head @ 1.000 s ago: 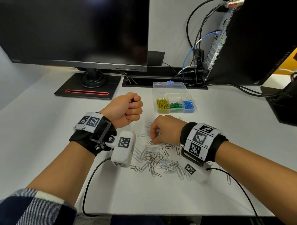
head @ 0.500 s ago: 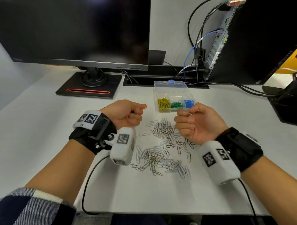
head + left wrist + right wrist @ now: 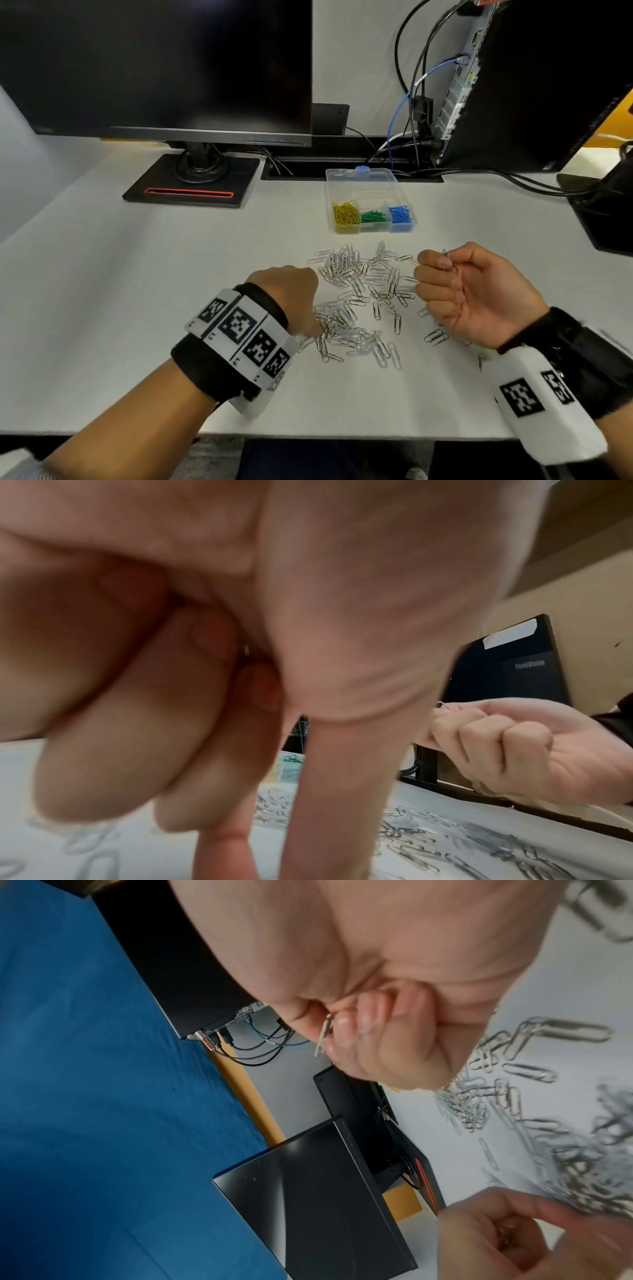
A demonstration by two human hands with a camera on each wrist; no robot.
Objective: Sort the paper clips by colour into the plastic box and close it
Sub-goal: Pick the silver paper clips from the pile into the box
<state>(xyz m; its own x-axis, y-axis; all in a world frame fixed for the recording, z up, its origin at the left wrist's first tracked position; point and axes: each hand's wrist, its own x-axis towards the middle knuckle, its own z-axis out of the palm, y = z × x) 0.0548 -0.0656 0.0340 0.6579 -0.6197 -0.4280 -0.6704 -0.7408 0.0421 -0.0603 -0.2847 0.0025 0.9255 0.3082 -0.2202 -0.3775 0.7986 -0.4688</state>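
A clear plastic box point(image 3: 363, 178) stands open at the back of the table, with yellow clips point(image 3: 346, 214), green clips point(image 3: 373, 216) and blue clips point(image 3: 400, 214) in separate compartments. A loose pile of silver paper clips point(image 3: 359, 294) lies in front of it. My left hand point(image 3: 317, 330) is back-up over the pile's near left part, its fingertips down among the clips. The left wrist view shows its other fingers curled round a bit of metal point(image 3: 245, 649). My right hand point(image 3: 445, 262) hovers right of the pile, palm turned inward, pinching silver clips point(image 3: 323, 1035) between thumb and forefinger.
A monitor on a black stand point(image 3: 191, 181) is at the back left. A computer case point(image 3: 513, 85) with several cables point(image 3: 411, 102) is at the back right. A black object point(image 3: 603, 212) sits at the right edge. A few stray clips point(image 3: 435, 337) lie under my right wrist.
My right hand lifted off the pile with clips and turned palm inward, drifting right. My left hand came down from a raised fist onto the near left of the pile.
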